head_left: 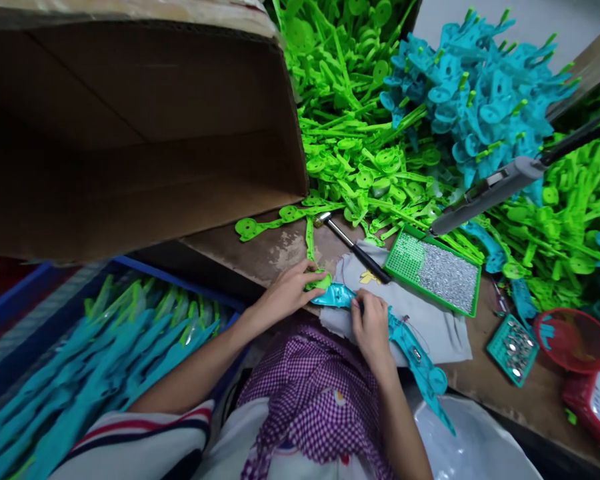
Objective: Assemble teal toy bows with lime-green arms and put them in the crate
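Observation:
My left hand (pixel 291 291) is closed on a green plastic piece (pixel 319 280) at the near edge of the workbench. My right hand (pixel 370 325) pinches a long teal plastic piece (pixel 410 350) that lies across a grey cloth (pixel 433 327) and runs off the bench edge toward my lap. The green piece meets the teal piece's shiny end (pixel 333 295) between my two hands. A small hammer (pixel 353 247) with a black handle lies just beyond my hands.
A big open cardboard box (pixel 130 133) stands at the left. Heaps of green parts (pixel 350 120) and teal parts (pixel 475 93) fill the back. A green tray of small metal bits (pixel 435 270), a grey tool (pixel 495 190), a red bowl (pixel 575 340) and a blue crate of assembled pieces (pixel 95 353) surround me.

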Motion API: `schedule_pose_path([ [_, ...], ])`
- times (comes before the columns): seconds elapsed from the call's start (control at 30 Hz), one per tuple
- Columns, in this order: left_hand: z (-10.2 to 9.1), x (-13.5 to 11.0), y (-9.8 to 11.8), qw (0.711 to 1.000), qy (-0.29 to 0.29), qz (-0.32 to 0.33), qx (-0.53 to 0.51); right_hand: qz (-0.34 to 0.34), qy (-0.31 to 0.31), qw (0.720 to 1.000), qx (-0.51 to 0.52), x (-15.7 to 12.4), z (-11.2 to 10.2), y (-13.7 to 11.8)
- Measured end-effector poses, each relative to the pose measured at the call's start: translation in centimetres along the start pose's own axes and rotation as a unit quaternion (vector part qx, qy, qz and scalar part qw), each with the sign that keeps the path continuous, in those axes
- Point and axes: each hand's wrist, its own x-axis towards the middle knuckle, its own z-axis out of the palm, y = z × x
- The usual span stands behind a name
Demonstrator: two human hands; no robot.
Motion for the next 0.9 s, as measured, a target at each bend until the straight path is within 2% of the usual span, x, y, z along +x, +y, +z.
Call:
schedule_pose_path([
  [0.07, 0.0, -0.3, -0.1, 1.000, -0.006, -0.003, 0.017, -0.004, -0.010, 1.000, 0.017, 0.0, -0.2, 0.2],
  [0.13, 0.3, -0.9, 0.1, 0.999, 0.012, -0.019, 0.048, -0.004, -0.011, 0.999, 0.048, -0.1, -0.7, 0.5],
  [0.33, 1.4, -2.1, 1.2, 0.998, 0.025, -0.037, 0.053, -0.001, 0.087, 0.991, 0.106, -0.2, -3.6, 0.0],
  [0.4, 1.6, -2.2, 1.1, 0.998, 0.034, -0.044, 0.035, -0.010, 0.092, 0.991, 0.098, 0.2, -3.7, -0.3],
  [0.5, 1.6, -1.9, 0.6, 0.998, 0.027, -0.052, 0.011, -0.014, 0.058, 0.996, 0.068, 0.8, -2.7, -0.2],
  [0.63, 1.3, -1.1, -0.8, 0.998, -0.009, -0.055, -0.016, -0.032, -0.020, 0.999, 0.018, 1.0, -1.2, 0.4],
  [0.73, 0.6, -0.9, -1.5, 0.996, -0.055, -0.040, -0.054, -0.032, -0.022, 0.998, 0.041, 1.0, -1.5, 0.5],
  [0.8, -0.1, -1.2, -1.0, 0.997, -0.014, -0.033, -0.065, -0.027, 0.008, 0.997, 0.072, 1.1, -2.3, 0.4],
  [0.9, -0.7, -1.6, 1.5, 0.993, 0.094, -0.012, -0.074, -0.057, 0.017, 0.994, 0.093, 1.1, -3.8, -0.1],
])
